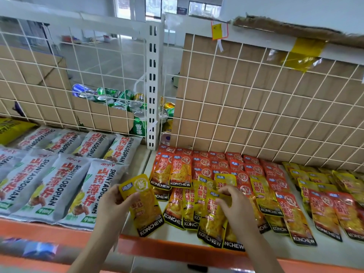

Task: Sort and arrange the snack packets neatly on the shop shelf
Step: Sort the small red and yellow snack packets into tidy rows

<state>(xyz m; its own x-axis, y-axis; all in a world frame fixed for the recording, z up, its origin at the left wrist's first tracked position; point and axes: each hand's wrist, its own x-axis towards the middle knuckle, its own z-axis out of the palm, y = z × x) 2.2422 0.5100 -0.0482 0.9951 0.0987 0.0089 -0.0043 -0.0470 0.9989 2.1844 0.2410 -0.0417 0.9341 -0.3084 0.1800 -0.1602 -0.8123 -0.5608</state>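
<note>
2 hands are apart: the left hand (pixel 110 203) grips a yellow packet (pixel 144 207) just above the shelf (pixel 177 234) front. The right hand (pixel 233 205) pinches a second yellow packet (pixel 211 217) in the mixed red-and-yellow pile (pixel 246 174).

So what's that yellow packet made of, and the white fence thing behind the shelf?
The yellow packet held in the left hand looks like thin, glossy plastic film, maybe foil-lined: light glints off it and it wrinkles. The white grid looks like painted metal wire: thin, stiff, straight bars with a smooth coat. Brown cardboard shows behind it.
</note>
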